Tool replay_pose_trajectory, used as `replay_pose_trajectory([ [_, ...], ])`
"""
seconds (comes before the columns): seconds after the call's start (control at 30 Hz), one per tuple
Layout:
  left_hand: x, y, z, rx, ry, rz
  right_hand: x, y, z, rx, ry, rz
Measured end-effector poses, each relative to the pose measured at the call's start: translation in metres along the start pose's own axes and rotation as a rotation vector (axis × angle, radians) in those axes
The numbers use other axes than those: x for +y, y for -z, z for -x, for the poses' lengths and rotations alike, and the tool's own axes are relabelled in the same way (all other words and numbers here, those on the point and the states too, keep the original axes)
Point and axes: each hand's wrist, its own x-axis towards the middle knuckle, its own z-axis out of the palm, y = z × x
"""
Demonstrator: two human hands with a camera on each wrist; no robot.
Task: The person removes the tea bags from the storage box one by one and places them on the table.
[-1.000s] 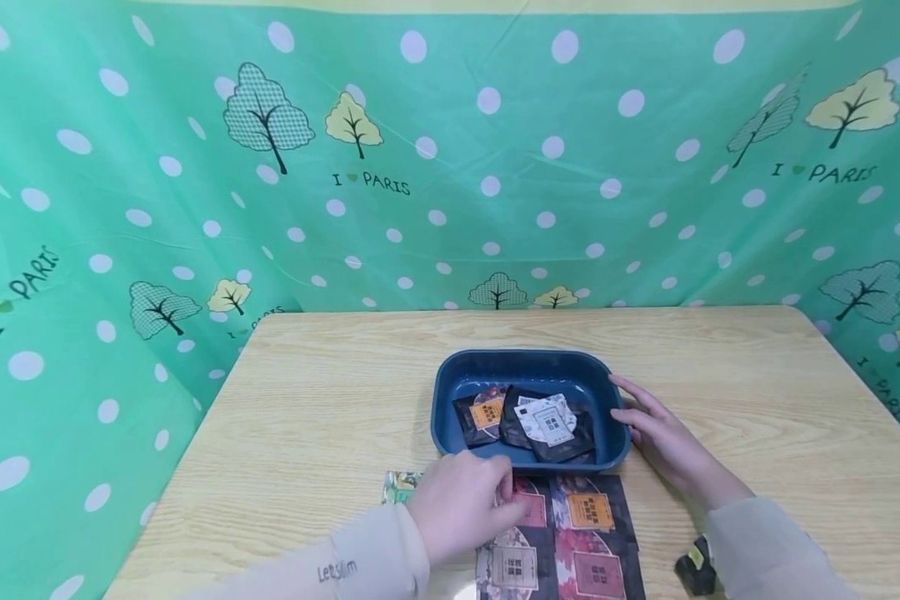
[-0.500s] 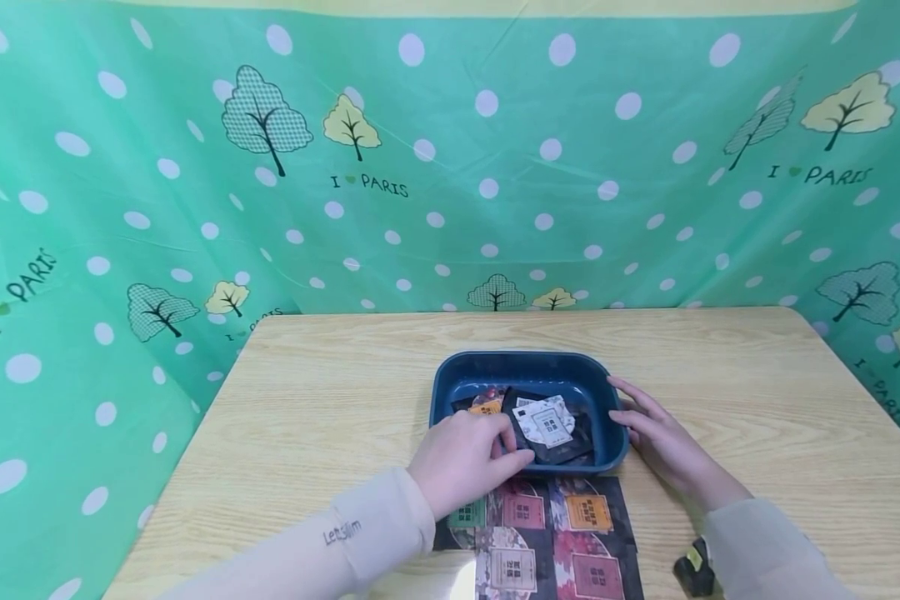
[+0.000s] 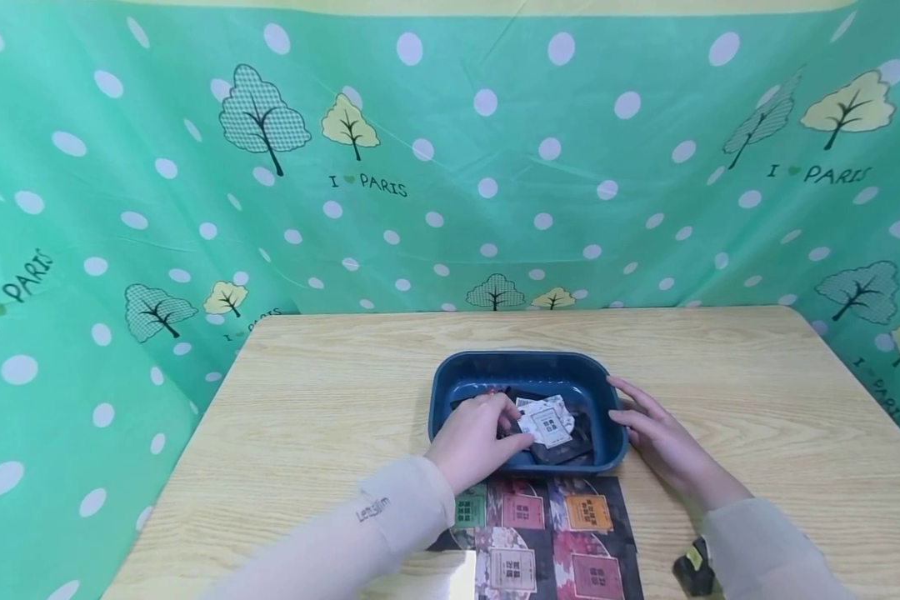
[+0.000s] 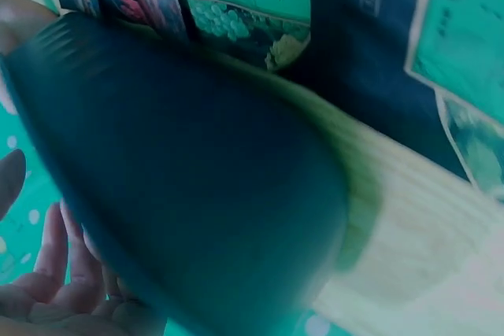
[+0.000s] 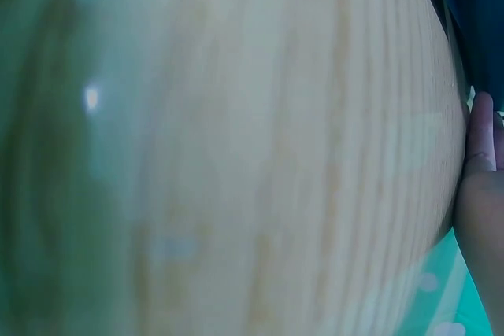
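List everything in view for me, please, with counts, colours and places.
Table: one, pale wood, centre
Bin: one, dark blue, on table
Binned packets: at least two, dark, one white-labelled, inside bin
Table packets: at least five, dark with coloured labels, nearer than bin
Small object: one, mostly black, table's near right
Backdrop: one, green with white dots, behind table
Sleeves: two, pale, bottom of view
Left hand: one, over bin
Right hand: one, at bin's right side

We look at a cloth-screened tabletop space, room type unclear: pale wood-grain table (image 3: 330, 392) beneath our fingers (image 3: 637, 395), green tree-printed cloth (image 3: 450, 187) hanging well beyond them.
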Motion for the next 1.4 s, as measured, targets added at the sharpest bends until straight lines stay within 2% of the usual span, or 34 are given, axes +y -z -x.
replay_pose_trajectory([
  [0.43, -0.001, -0.022, -0.017, 0.056, 0.061, 0.002, 0.0, -0.002, -0.001, 0.003, -0.002, -0.01],
  [0.8, -0.005, -0.031, -0.028, 0.045, 0.076, -0.042, 0.001, -0.003, -0.001, 0.003, 0.0, -0.008],
  [1.2, -0.006, -0.037, -0.031, 0.012, 0.037, -0.23, 0.001, -0.001, -0.001, 0.002, -0.003, 0.008],
  [1.4, -0.003, -0.039, -0.032, 0.019, 0.022, -0.31, 0.001, 0.001, 0.0, -0.008, 0.006, 0.036],
])
